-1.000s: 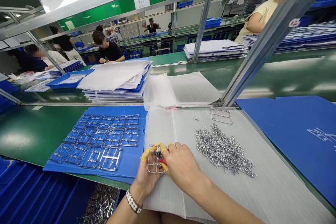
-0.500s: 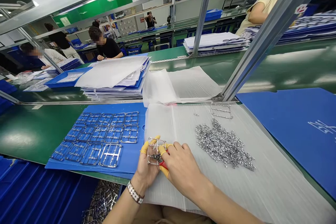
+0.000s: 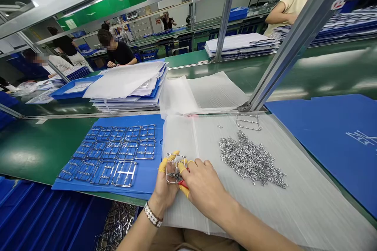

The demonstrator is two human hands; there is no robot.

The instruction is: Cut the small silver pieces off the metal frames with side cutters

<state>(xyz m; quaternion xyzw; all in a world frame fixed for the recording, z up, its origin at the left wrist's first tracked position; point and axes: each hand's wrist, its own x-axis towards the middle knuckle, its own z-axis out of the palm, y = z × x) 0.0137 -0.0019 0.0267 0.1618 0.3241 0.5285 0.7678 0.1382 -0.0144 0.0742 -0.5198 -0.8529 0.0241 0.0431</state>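
1. Blue board (image 3: 149, 182): lies flat on the bench, just left of the left hand. It carries rows of filled metal frames (image 3: 112, 151), laid edge to edge. The board's near right corner is just beside the left wrist.

2. Left hand (image 3: 165, 190): closed around the metal frame (image 3: 176, 162). The thumb and fingertips wear yellow finger cots (image 3: 162, 166) and pinch the frame at its left and lower edges. A beaded wristband (image 3: 151, 215) sits on the wrist.

3. Metal frame: held tilted up above the white foam sheet (image 3: 294, 211), between the two hands. It stands on the finger side of the left palm and touches the fingertips of both hands.

4. Cutters (image 3: 179, 178): red-handled, gripped in the right hand (image 3: 203, 188). The head rests against the lower part of the metal frame. Whether the blades are closed cannot be told.

5. Right hand: curled shut over the cutter handles, knuckles up, directly right of the frame and touching the left hand's fingers.

6. Pile of loose metal parts (image 3: 250, 160): lies on the foam sheet, right of the right hand and apart from it.

7. Empty frame (image 3: 248, 121): lies flat beyond the pile, well away from both hands.

8. Second blue board (image 3: 330, 137): far right of the right hand, at the foam sheet's edge.
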